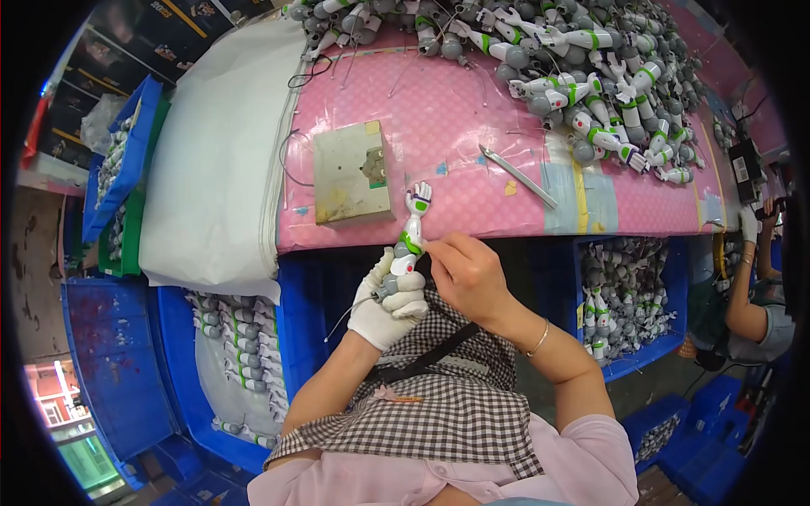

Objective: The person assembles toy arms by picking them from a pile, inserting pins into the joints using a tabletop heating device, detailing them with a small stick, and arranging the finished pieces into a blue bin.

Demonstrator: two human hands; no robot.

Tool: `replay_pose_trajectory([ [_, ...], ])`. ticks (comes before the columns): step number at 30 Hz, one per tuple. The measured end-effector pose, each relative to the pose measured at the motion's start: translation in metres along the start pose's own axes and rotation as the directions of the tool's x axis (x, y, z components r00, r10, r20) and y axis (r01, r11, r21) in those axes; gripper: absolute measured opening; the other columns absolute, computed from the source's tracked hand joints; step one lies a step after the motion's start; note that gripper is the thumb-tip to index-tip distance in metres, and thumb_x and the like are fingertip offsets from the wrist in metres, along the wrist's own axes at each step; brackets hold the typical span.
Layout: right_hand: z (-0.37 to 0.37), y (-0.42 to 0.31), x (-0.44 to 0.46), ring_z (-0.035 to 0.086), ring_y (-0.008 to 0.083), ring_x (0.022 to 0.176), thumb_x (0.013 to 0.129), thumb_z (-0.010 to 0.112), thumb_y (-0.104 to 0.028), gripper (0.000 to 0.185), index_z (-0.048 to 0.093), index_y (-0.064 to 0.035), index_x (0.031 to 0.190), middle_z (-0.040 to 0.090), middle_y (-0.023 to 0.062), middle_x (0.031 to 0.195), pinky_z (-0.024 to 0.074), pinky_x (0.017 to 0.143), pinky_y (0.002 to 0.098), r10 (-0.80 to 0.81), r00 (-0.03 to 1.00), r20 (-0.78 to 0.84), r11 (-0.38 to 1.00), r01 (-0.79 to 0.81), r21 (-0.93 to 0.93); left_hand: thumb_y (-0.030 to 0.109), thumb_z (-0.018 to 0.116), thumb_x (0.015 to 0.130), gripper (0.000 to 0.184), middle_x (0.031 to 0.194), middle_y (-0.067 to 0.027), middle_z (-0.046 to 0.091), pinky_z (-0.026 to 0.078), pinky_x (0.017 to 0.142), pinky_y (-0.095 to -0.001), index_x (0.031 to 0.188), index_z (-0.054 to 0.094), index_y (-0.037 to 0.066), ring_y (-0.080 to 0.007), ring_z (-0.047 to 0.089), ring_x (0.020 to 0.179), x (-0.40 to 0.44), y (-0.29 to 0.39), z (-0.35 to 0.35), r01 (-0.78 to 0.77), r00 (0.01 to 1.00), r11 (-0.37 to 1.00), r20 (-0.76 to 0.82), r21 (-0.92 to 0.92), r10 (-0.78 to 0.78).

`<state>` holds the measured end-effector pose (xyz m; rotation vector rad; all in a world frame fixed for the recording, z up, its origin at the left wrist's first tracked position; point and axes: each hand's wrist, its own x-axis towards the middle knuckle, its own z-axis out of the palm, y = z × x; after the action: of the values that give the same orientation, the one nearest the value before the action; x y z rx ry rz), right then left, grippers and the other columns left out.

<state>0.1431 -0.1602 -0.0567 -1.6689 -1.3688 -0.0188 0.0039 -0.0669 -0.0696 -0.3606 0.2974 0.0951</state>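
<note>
My left hand (390,305), in a white glove, is closed around the grey-jointed end of a toy arm (413,229). This arm is white with green bands, a red dot and a small open hand pointing away from me. A thin wire sticks out of its grey end beside the glove. My bare right hand (469,277) pinches the toy arm's side near the green band at mid-length. Whether a small part sits between those fingertips is hidden. Just beyond the left hand, a grey metal block (344,181) with a notched corner rests on the pink table cover (439,110).
A large pile of toy arms (591,84) covers the table's far right. A metal-handled cutter (519,177) lies nearer. White sheets (219,160) are stacked at left. Blue bins (634,364) of toy arms stand below the table edge. Another person's arm (742,291) shows at far right.
</note>
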Motion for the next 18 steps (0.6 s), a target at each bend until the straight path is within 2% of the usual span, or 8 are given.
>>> replay_pose_trajectory([
  [3,0.005,0.005,0.009,0.058,0.0273,0.063,0.071,0.063,0.005,0.021,0.064,-0.0009,0.090,0.057,0.0109,0.074,0.0479,0.055,0.0347,0.039,0.999,0.020,0.999,-0.039,-0.013,0.036,0.045,0.096,0.029,0.056,0.0026,0.035,0.026,0.043,-0.0234,0.105,0.051,0.010,-0.0070,0.028,0.038,-0.001,-0.003,0.007,-0.002,0.999,1.000,-0.045,-0.001,0.002],
  [9,0.003,0.000,0.000,0.059,0.0262,0.061,0.071,0.063,0.005,0.018,0.065,-0.0004,0.088,0.058,0.0107,0.074,0.0483,0.055,0.0335,0.048,0.999,-0.024,0.999,-0.048,-0.009,0.035,0.046,0.095,0.028,0.057,0.0029,0.035,0.027,0.044,-0.0233,0.102,0.052,0.009,-0.0070,0.029,0.039,0.000,0.000,0.002,0.036,0.999,0.999,0.029,-0.040,-0.035],
  [11,0.008,0.006,0.004,0.059,0.0257,0.060,0.070,0.064,0.006,0.019,0.065,0.0001,0.088,0.059,0.0107,0.074,0.0482,0.054,0.0327,0.032,0.998,-0.047,0.998,-0.030,0.056,0.036,0.046,0.095,0.028,0.057,0.0028,0.035,0.027,0.043,-0.0237,0.100,0.052,0.008,-0.0069,0.028,0.039,-0.001,-0.004,0.010,0.021,0.999,0.993,-0.044,-0.117,-0.027],
  [13,0.011,0.008,-0.003,0.059,0.0254,0.061,0.070,0.063,0.007,0.019,0.065,0.0003,0.088,0.060,0.0110,0.075,0.0481,0.054,0.0322,0.030,0.997,-0.073,0.996,-0.024,0.085,0.036,0.046,0.095,0.029,0.057,0.0027,0.035,0.027,0.043,-0.0242,0.098,0.050,0.008,-0.0069,0.029,0.039,-0.002,-0.004,0.010,0.023,0.999,0.989,-0.045,-0.145,-0.030],
  [15,0.010,0.007,-0.006,0.059,0.0251,0.061,0.070,0.063,0.007,0.020,0.066,0.0005,0.088,0.060,0.0113,0.075,0.0481,0.054,0.0317,0.013,0.996,-0.092,0.994,-0.003,0.107,0.036,0.046,0.095,0.029,0.058,0.0027,0.035,0.028,0.045,-0.0246,0.096,0.049,0.007,-0.0069,0.031,0.041,0.000,-0.002,0.003,0.046,0.999,0.988,0.026,-0.149,-0.042],
  [18,0.010,0.008,-0.008,0.059,0.0229,0.060,0.070,0.063,0.008,0.020,0.066,0.0005,0.088,0.061,0.0111,0.076,0.0478,0.053,0.0301,0.069,0.993,-0.092,0.989,-0.057,0.133,0.035,0.046,0.095,0.029,0.058,0.0027,0.035,0.028,0.044,-0.0245,0.094,0.048,0.006,-0.0069,0.031,0.040,0.000,-0.005,0.006,0.033,0.999,0.982,0.016,-0.186,-0.030],
])
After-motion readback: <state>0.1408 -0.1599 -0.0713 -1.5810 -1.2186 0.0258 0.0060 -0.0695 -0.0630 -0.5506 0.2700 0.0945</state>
